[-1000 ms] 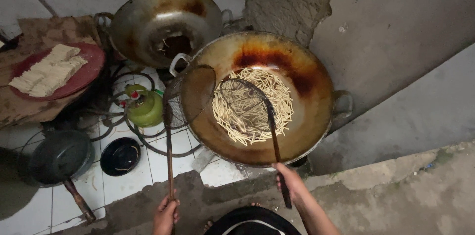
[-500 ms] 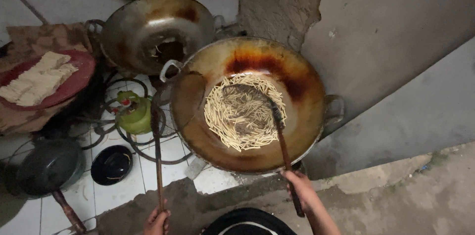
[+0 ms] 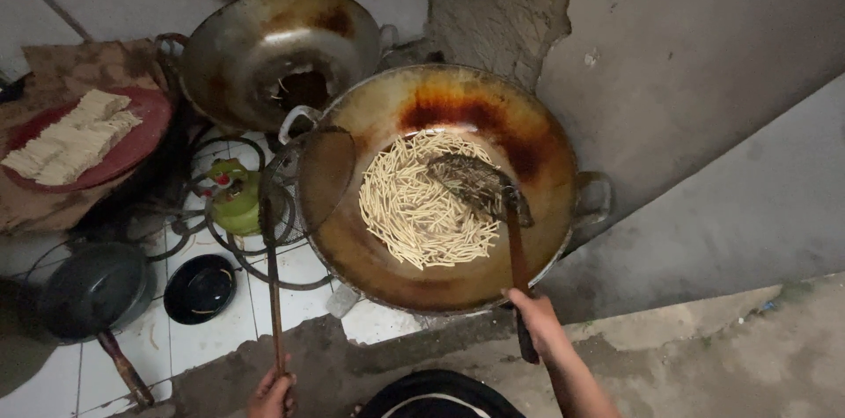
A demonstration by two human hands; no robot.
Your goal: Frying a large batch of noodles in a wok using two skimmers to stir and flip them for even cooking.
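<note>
Two hands closed on long handles: left skimmer, right spatula; second wok behind.

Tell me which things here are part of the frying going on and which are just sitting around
In use:
- large wok with pale strips
- spatula, held by the right hand
- mesh skimmer, held by the left hand

Lying about:
- second wok
- red plate of pale blocks
- green gas canister
- dark pan
- small black bowl
</note>
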